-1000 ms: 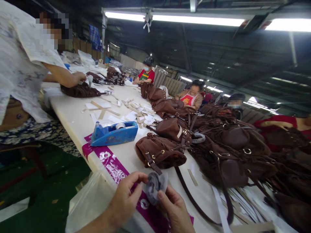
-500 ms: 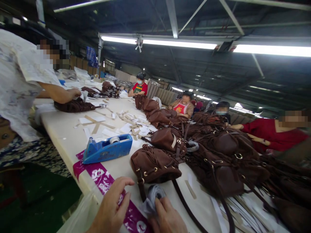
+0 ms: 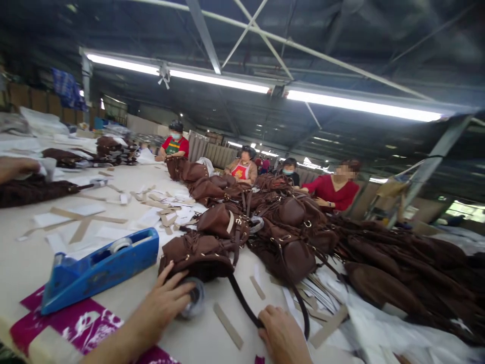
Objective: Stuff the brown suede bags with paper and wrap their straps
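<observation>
A dark brown drawstring handbag (image 3: 197, 253) with gold eyelets lies on its side in front of me. My left hand (image 3: 166, 298) reaches to its near edge with fingers spread, the fingertips against the bag. Beside those fingers, partly covered by them, sits a plastic-wrapped coil (image 3: 195, 299). A long brown strap (image 3: 244, 301) runs from the bag toward me, and my right hand (image 3: 282, 331) has its fingers closed around it. Its fingertips are partly hidden. Left of my hands a blue tape dispenser (image 3: 102, 268) stands on a purple printed plastic sheet (image 3: 91, 323).
Several more brown handbags (image 3: 291, 258) are piled along the table's middle and right. Paper and cardboard strips (image 3: 81, 222) lie scattered on the white table (image 3: 212, 333). At the left edge a co-worker's hand (image 3: 18, 169) rests over brown material. Several people stand across the table.
My view has swung right. My right hand has let go of the wrapped coil and holds the strap. My left hand has moved forward onto the bag's edge.
</observation>
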Tool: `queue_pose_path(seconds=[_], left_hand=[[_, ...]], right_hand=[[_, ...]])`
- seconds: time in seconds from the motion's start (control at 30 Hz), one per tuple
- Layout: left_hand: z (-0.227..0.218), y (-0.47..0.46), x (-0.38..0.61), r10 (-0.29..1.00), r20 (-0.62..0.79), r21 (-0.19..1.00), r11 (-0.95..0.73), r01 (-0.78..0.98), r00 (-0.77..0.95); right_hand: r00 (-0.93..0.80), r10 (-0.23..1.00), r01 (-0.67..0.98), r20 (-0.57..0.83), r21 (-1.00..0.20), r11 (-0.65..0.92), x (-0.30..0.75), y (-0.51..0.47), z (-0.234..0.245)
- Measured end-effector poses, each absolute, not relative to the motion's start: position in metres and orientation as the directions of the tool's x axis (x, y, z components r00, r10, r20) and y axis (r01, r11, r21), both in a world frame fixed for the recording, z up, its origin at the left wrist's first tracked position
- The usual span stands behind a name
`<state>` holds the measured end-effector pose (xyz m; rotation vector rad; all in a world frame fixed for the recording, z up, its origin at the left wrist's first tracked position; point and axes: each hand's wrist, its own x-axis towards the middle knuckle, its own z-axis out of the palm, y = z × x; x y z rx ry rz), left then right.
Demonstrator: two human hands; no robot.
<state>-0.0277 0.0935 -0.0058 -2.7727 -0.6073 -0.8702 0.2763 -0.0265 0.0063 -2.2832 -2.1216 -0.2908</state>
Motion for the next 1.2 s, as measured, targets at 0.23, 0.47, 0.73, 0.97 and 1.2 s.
queue_pose_path(seconds=[0.23,0.47,0.73,0.97,1.2], left_hand=[[0.045,0.123,-0.061,0.623,0.335,0.115,-0.772,0.626,0.707],[0.084,0.094,0.019,0.556,0.553,0.088,-0.780,0.620,0.620],[0.046,0.121,0.128,0.532,0.452,-0.100,-0.767,0.634,0.716],[0.052,0.143,0.141,0.504,0.436,-0.020,-0.823,0.568,0.745],[0.065,0.160,0.088,0.415,0.387,0.302,-0.901,0.312,0.824]], right_hand=[[0.008,0.945,0.963,0.326,0.252,-0.095,0.303,-0.008,-0.010],[-0.007,0.934,0.976,0.358,0.204,-0.071,0.293,-0.012,-0.012],[0.005,0.941,0.974,0.337,0.212,-0.081,0.290,-0.006,-0.008],[0.192,0.937,0.968,0.292,0.103,-0.230,0.260,-0.009,0.008],[0.181,0.946,0.922,0.268,-0.382,-0.068,0.271,-0.008,0.018]])
